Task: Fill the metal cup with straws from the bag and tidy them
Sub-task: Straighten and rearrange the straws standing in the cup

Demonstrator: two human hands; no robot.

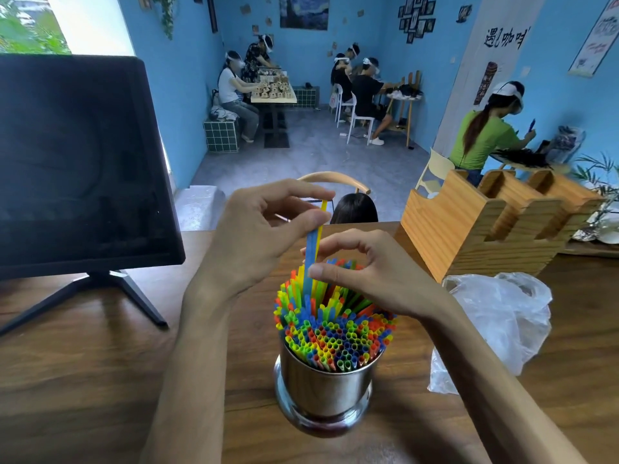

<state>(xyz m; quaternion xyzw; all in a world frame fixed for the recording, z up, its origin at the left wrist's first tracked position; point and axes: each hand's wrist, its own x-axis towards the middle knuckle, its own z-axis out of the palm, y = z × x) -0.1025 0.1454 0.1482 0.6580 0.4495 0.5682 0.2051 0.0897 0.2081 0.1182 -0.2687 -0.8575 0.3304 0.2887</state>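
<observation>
Up on the far white wall strip, big black Chinese writing (pixel 506 37) can be seen; the marks are brush-like and I cannot read them for sure. No other words or brand names are clear enough to read.

Down on the brown wooden surface (pixel 83 380) stands the metal cup (pixel 323 393). It is round, shiny and smooth, with a wider foot at the bottom. It is packed full of thin plastic straws (pixel 335 339) in red, blue, green, yellow and orange. Their open round ends look like tiny rings.

The left hand (pixel 258 236) pinches two straws between thumb and fingers, a blue straw (pixel 311 259) and a yellow straw (pixel 322 222), which stick up higher than the rest. The right hand (pixel 371 272) is curled over the top of the bunch, with its thumb against the blue straw; I cannot tell if it really grips anything.

Just to the right of the cup lies the bag (pixel 495 316), clear, thin and crinkly. Behind it sits a wooden box (pixel 469 236) with slots and a stripy grain. On the left stands a flat black screen (pixel 77 162) on thin black legs.
</observation>
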